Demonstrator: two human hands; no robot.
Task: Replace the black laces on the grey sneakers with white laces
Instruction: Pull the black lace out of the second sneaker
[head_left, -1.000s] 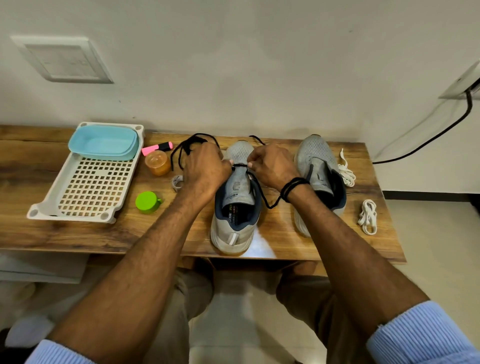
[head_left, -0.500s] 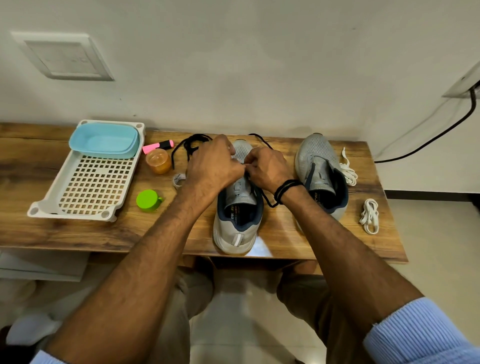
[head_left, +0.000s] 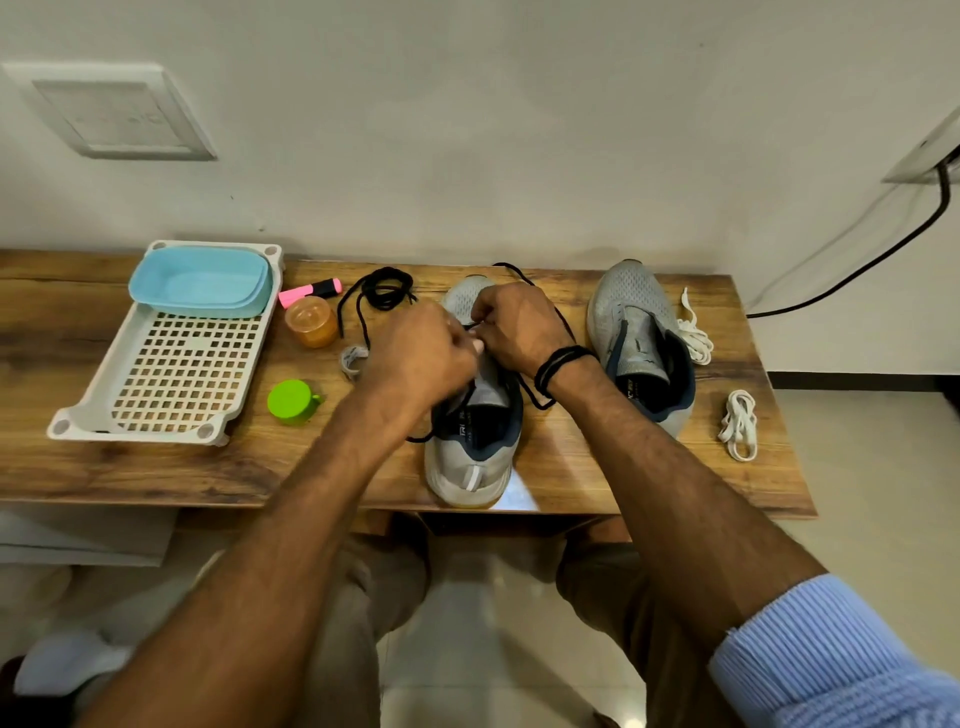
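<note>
The left hand (head_left: 421, 358) and right hand (head_left: 519, 327) now meet knuckle to knuckle over the forefoot of the middle sneaker (head_left: 472, 462). A second ago they were apart on either side of it, with the lace drawn taut between them. Both have curled fingers. The right hand pinches the black lace (head_left: 540, 402) at its fingertips, and the left hand's fingertips close on the same strand just beside them.

Slack lace now droops in a loop off each side of the shoe, the right loop lying on the table (head_left: 571, 467) under the right wrist. The sneaker stands where it was, heel at the front edge and toe toward the wall. The second sneaker (head_left: 631, 312) stays unlaced to its right.

One white lace bundle (head_left: 695, 335) touches that shoe's far side, and another white bundle (head_left: 737, 423) lies near the right edge. A loose black lace coil (head_left: 384, 288) rests at the back edge, left of the hands.

At the left end, nothing has moved: the white tray (head_left: 171, 384) holding a blue tub (head_left: 200, 280), the pink highlighter (head_left: 310, 291), the orange jar (head_left: 311, 322) and the green cap (head_left: 291, 402).
</note>
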